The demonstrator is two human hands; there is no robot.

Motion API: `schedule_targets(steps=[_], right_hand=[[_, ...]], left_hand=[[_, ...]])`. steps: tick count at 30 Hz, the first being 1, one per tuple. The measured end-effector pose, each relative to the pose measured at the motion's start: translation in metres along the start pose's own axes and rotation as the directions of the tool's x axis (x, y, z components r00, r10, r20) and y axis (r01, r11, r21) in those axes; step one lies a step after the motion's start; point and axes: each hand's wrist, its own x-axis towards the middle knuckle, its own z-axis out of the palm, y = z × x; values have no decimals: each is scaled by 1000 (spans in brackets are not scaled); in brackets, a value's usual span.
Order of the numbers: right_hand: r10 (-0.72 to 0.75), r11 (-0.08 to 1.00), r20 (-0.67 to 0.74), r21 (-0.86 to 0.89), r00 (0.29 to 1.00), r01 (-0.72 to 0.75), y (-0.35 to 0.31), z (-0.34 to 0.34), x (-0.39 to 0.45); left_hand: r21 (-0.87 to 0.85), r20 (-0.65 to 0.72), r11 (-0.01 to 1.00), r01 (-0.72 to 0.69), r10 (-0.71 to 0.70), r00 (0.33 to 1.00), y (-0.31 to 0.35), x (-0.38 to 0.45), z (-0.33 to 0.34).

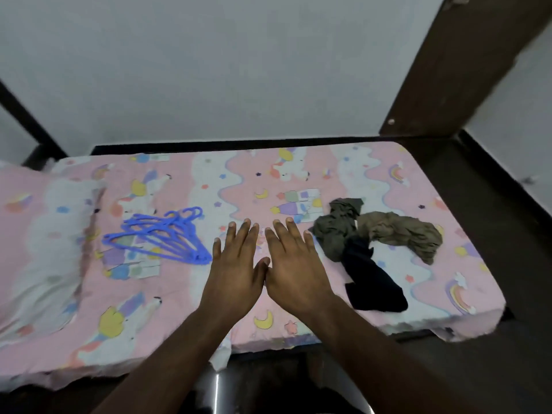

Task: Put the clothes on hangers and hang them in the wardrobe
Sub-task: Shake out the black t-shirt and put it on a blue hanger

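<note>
Several blue plastic hangers point(162, 236) lie stacked on the pink patterned bed sheet point(167, 288), left of my hands. A crumpled pile of clothes lies to the right: an olive-green garment point(337, 227), a brownish-olive garment point(400, 231) and a dark navy garment point(372, 279). My left hand point(236, 264) and my right hand point(294, 264) are stretched out side by side over the middle of the bed, palms down, fingers straight, thumbs touching. Neither hand holds anything. The wardrobe is not in view.
The bed's mattress ends at the right near a dark wooden bed post point(454, 64) and dark frame point(466, 186). A pillow in the same pink fabric point(44, 234) lies at the left. A pale wall point(209, 70) stands behind the bed.
</note>
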Motion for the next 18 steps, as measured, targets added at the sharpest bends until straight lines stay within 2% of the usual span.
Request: schedule_targets(steps=[5,10,12,15,18], right_hand=[[127,989,135,57,983,-136,83,10,16],[223,961,243,109,944,-255,193,23,38],[307,921,269,158,913,-357,244,39,45],[501,770,333,251,799,-587,314,62,49],[639,623,419,210,645,-753,382,88,49]], left_hand=[[19,122,997,-76,73,990,32,63,59],[6,276,998,-55,51,960,73,132,137],[-2,338,999,-39,37,940,86,158,172],[-18,400,999,31,-21,916,104,190,220],[-23,468,990,136,-110,877,116,217,267]])
